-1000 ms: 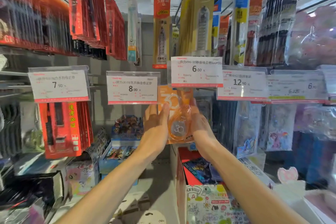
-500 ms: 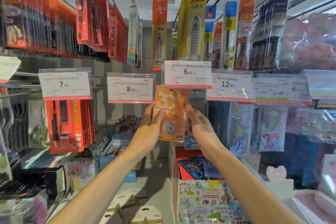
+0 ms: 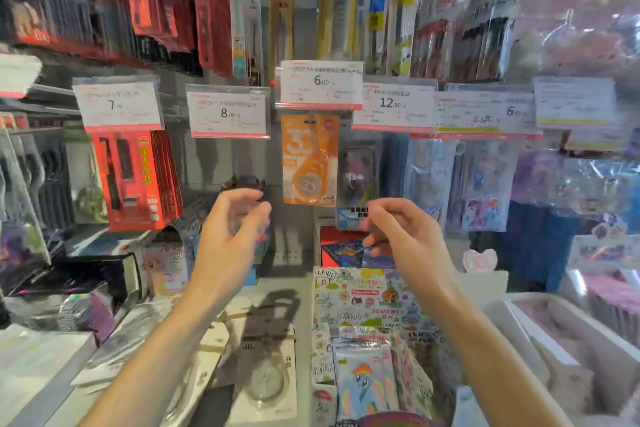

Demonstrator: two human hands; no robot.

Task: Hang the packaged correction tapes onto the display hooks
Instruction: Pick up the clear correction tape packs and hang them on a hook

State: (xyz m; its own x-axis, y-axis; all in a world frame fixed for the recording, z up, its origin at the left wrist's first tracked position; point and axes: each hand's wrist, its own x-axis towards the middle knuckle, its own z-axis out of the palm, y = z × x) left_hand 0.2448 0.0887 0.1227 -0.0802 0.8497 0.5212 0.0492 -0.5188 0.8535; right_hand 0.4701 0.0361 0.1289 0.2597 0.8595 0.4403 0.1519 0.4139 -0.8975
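An orange packaged correction tape point(image 3: 309, 159) hangs on a display hook just under the 6.00 price tag point(image 3: 319, 84). No hand touches it. My left hand point(image 3: 230, 232) hovers below and left of the pack, fingers loosely curled and holding nothing. My right hand point(image 3: 401, 239) hovers below and right of it, fingers also loosely bent and empty. More white and orange correction tape packs point(image 3: 263, 371) lie flat on the shelf below, between my forearms.
Red packs point(image 3: 136, 178) hang at left under the 7.90 tag, and the hook under the 8.00 tag point(image 3: 228, 111) looks bare. Cartoon sticker boxes point(image 3: 367, 305) stand at lower right, with white trays point(image 3: 554, 340) further right. Long pen packs hang overhead.
Both hands have let go of the orange pack and dropped down and apart. The pack now hangs on the hook by itself. The camera has tilted downward.
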